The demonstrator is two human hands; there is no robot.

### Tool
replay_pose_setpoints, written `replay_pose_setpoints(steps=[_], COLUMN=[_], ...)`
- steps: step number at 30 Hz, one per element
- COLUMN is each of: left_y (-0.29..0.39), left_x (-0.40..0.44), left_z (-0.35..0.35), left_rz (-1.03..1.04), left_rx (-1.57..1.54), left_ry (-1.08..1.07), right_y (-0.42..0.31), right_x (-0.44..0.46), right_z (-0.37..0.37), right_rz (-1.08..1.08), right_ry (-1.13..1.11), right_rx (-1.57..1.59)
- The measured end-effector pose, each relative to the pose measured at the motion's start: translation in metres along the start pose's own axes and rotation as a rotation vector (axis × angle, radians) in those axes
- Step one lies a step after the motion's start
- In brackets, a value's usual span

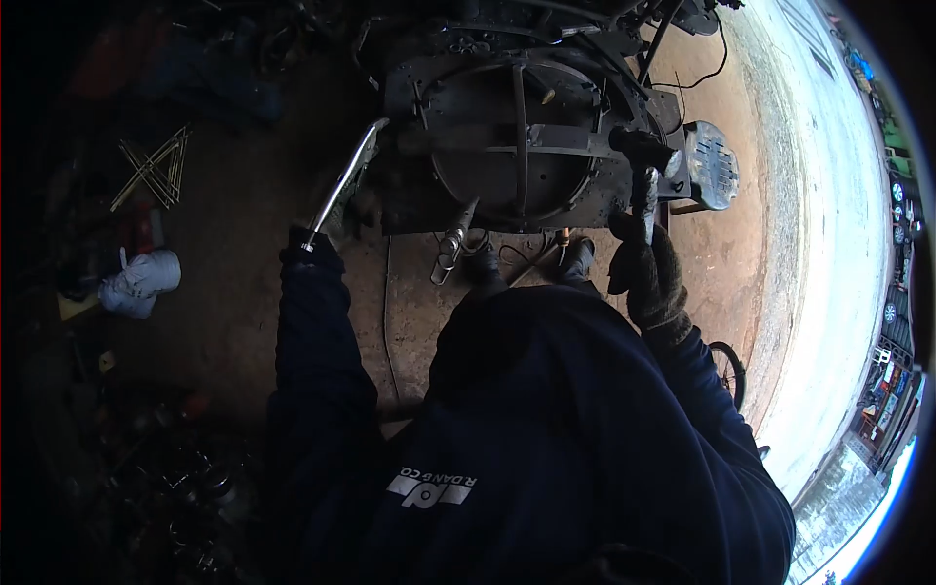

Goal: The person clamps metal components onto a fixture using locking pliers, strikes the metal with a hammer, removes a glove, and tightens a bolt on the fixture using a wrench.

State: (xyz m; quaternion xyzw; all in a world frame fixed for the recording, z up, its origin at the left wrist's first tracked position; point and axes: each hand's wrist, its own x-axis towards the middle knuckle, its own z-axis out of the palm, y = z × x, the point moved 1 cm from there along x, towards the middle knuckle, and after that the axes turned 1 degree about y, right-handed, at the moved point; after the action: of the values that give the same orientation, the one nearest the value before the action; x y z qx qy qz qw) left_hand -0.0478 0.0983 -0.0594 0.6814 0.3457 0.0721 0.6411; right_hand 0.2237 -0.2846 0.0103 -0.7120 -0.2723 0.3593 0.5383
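My right hand, in a dark knitted glove, is closed round the handle of a hammer. The dark hammer head is over the right edge of a metal worktable. My left hand is gloved and in shadow at the table's left side. A shiny metal rod slants along it, and the fingers appear wrapped round the rod. Between my hands, a round metal frame with crossing flat bars lies on the tabletop. A clamp-like metal tool hangs at the table's front edge.
A grey stool seat stands right of the table. Thin rods are stacked crosswise on the floor at left, near a pale cloth-like bundle. A cable runs along the floor. A wheel shows beyond my right arm.
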Motion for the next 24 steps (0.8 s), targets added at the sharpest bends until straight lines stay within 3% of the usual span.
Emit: replay_pose_setpoints(steps=[8,12,13,16,17,19,21,22,24], left_y=[-0.037,-0.051,-0.053,-0.055,-0.090,-0.086,-0.029,-0.032,-0.047], left_x=[-0.042,-0.059,-0.065,-0.091,-0.095,-0.107,-0.119,-0.124,-0.132], left_z=[-0.002,0.005,0.009,0.023,0.015,0.023,0.051,0.055,0.067], left_rz=[0.067,0.207,0.189,0.021,0.119,0.214,-0.268,-0.266,-0.329], left_rx=[-0.231,-0.323,-0.357,-0.460,-0.292,-0.121,-0.653,-0.651,-0.631], left_ry=[0.005,-0.009,0.010,0.125,0.103,0.086,0.200,0.207,0.200], right_y=[-0.018,-0.016,-0.008,0.006,0.002,0.016,0.024,0.030,0.044], right_x=[0.017,0.014,0.018,0.015,0.014,0.017,0.027,0.038,0.068], right_z=[0.015,0.008,0.001,-0.023,-0.026,-0.039,-0.055,-0.064,-0.081], right_rz=[-0.038,-0.065,-0.145,-0.075,-0.005,0.097,0.236,0.234,0.164], right_ry=[-0.206,-0.010,0.040,0.156,0.185,0.248,0.290,0.283,0.239], right_rx=[-0.022,0.089,0.038,0.043,0.071,0.093,0.140,0.144,-0.349])
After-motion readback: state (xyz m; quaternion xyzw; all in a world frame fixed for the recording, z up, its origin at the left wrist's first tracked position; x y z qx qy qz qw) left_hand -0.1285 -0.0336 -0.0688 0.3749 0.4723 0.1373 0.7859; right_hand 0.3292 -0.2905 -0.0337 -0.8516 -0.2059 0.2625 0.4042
